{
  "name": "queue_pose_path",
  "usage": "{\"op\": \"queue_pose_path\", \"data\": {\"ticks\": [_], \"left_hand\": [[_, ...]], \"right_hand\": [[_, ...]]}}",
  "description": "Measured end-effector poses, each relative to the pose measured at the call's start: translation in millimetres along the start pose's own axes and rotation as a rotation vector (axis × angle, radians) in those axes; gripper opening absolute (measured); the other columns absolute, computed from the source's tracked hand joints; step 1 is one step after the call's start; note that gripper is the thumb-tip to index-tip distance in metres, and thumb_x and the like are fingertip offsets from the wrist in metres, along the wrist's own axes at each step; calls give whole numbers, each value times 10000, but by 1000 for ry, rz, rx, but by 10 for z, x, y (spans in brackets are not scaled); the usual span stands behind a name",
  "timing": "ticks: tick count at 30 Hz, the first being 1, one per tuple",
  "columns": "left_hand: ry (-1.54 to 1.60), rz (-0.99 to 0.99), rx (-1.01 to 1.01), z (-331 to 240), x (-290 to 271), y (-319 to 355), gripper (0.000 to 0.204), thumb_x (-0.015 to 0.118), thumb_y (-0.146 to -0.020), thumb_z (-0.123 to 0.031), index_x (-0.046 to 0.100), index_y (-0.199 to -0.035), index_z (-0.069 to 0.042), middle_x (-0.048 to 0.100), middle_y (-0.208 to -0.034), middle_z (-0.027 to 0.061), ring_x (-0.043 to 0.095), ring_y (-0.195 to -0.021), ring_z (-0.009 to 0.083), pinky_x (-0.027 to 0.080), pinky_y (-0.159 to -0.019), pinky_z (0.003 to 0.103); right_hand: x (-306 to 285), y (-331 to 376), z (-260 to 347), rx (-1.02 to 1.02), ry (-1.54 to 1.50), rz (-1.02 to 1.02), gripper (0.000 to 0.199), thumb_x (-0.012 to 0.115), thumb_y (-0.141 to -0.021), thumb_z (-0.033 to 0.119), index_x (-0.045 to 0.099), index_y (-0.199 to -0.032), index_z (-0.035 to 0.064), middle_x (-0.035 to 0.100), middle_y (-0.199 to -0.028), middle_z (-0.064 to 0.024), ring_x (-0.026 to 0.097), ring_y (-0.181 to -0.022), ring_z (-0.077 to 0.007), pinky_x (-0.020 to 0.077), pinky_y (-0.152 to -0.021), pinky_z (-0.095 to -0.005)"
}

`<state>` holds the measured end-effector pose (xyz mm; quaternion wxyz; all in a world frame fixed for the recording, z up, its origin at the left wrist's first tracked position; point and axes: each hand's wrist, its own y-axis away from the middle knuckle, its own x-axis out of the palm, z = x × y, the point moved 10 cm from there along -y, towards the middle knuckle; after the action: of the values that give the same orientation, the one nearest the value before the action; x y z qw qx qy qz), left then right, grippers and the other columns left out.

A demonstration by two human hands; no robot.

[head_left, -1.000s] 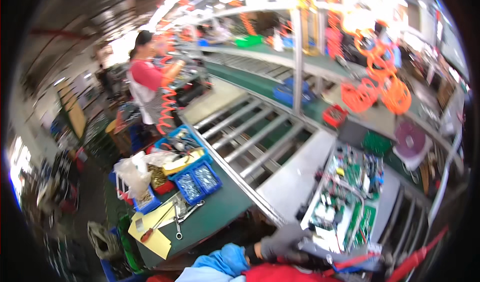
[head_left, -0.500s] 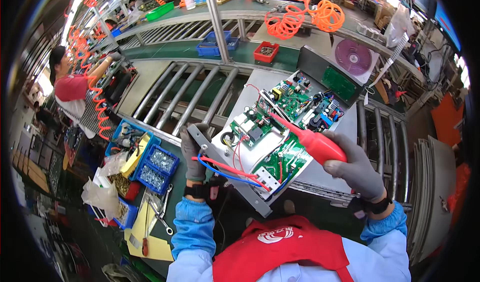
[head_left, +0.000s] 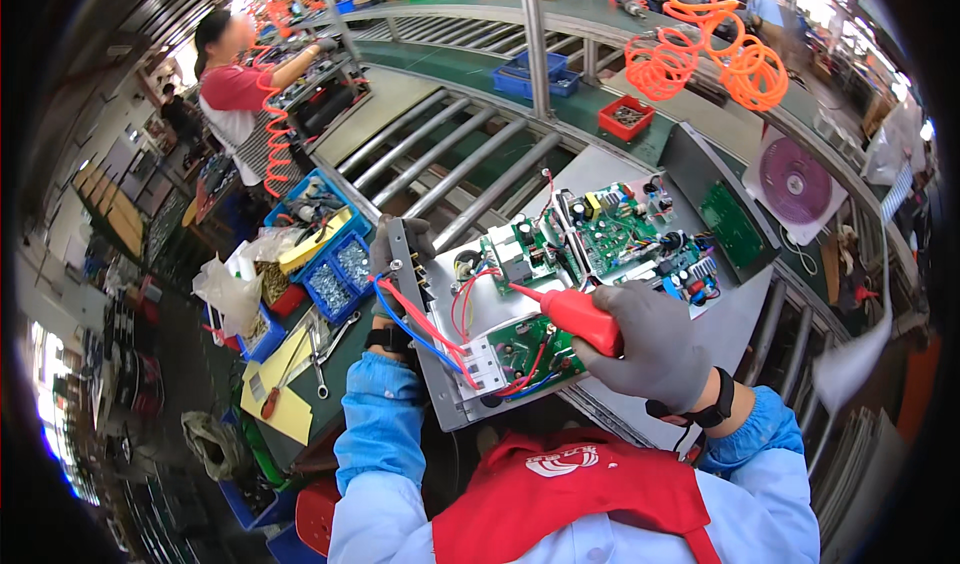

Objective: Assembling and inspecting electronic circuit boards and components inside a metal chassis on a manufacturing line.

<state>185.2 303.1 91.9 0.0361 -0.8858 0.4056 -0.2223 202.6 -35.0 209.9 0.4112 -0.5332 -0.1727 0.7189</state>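
Note:
My right hand (head_left: pixel 655 349), in a grey glove, is closed around a red squeeze bottle (head_left: pixel 582 320) with a long pointed nozzle. The nozzle tip hangs over an open metal chassis, close to thin red wires and the near edge of a green circuit board (head_left: pixel 522 246). My gloved left hand (head_left: pixel 388 256) grips the far end of the chassis's grey side panel (head_left: pixel 425 329); the panel partly hides its fingers. Thick red and blue wires run from that panel to a white breaker (head_left: pixel 484 366). Another green board (head_left: pixel 535 354) lies beside the breaker, partly covered by my right hand.
The chassis rests on a light board (head_left: pixel 735 309) over a roller conveyor (head_left: pixel 460 189). To the left are blue screw bins (head_left: pixel 330 289), wrenches (head_left: pixel 320 359) and a screwdriver (head_left: pixel 275 394). Orange coiled hoses (head_left: pixel 755 69) hang at the back. A co-worker (head_left: pixel 235 99) stands far left.
The bottle's nozzle has moved from between the far boards toward the red wires near the left board. My view has turned, and the surroundings shift right. Both hands keep their hold.

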Motion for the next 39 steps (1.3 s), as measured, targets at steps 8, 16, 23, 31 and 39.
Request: {"op": "queue_pose_path", "data": {"ticks": [8, 16, 23, 31, 39], "left_hand": [[-36, -21, -10, 141, -131, -62, 646, 418, -1000, -535, 678, -888, 46, 619, -635, 92, 557, -556, 161, 431, -537, 284], [-61, 78, -21, 144, -97, -120, 682, 377, -1007, -573, 681, -925, 31, 597, -613, 70, 553, -550, 139, 434, -528, 267], [-126, 163, 70, 297, -163, -272, 665, 385, -1000, -590, 656, -953, 16, 601, -641, 73, 550, -558, 139, 429, -517, 267], [-69, 187, -49, 352, -118, -240, 626, 362, -1024, -529, 672, -960, 11, 641, -729, 62, 595, -631, 132, 479, -589, 260], [-111, 267, 57, 406, -85, -275, 605, 326, -1054, -466, 677, -938, 13, 669, -776, 60, 622, -694, 129, 514, -664, 272]], "right_hand": [[340, -27, 102, -128, 78, 85, 440, 807, -661, 225, 612, -1003, 31, 561, -707, -86, 590, -572, -252, 453, -481, -366], [405, -57, 400, -83, 225, 53, 407, 789, -671, 217, 616, -989, 32, 532, -699, -70, 585, -576, -235, 448, -476, -357], [462, -78, 604, -37, 292, 24, 457, 821, -634, 152, 610, -1016, 15, 585, -724, -108, 589, -569, -268, 452, -484, -372], [517, -14, 691, 41, 376, -19, 446, 821, -646, 149, 602, -1013, 19, 600, -749, -125, 603, -587, -281, 468, -496, -382], [440, -64, 767, 74, 357, -141, 368, 805, -669, 154, 599, -952, 41, 559, -696, -101, 586, -570, -276, 450, -491, -377]]}}
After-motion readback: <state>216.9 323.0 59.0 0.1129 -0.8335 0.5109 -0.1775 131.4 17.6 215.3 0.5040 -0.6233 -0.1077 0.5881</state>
